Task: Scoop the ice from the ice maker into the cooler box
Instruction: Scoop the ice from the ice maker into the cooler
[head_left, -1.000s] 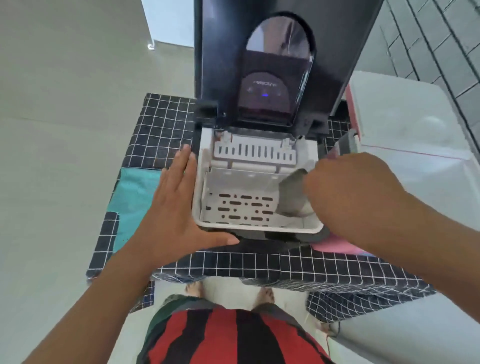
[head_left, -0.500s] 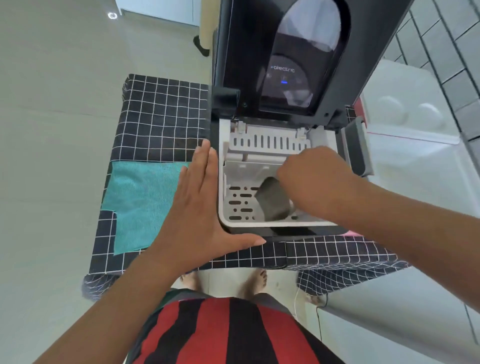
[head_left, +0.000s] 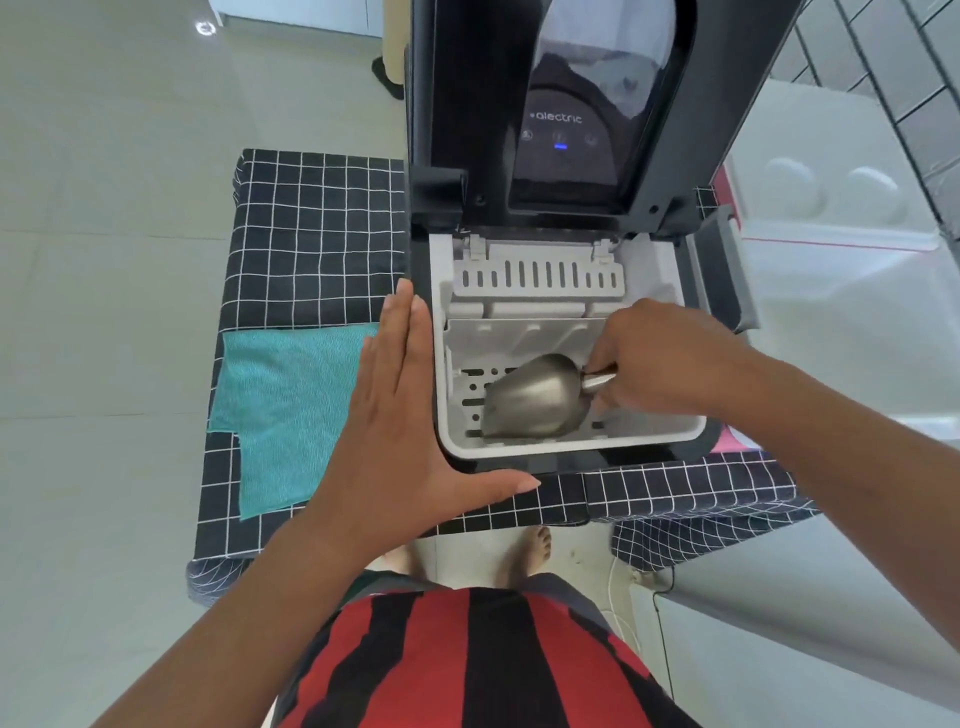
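Nearest, a red/black striped shirt and bare feet below the table edge. Left hand lies flat, fingers straight, thumb splayed, pressed vs. the left front corner of the ice maker, gripping nothing. Right hand is curled round the handle of a metal scoop, bowl down in the white slotted basket; can't see any ice. Teal cloth lies on the checked tablecloth, left. Lid stands raised. White cooler box sits open, right of the machine.
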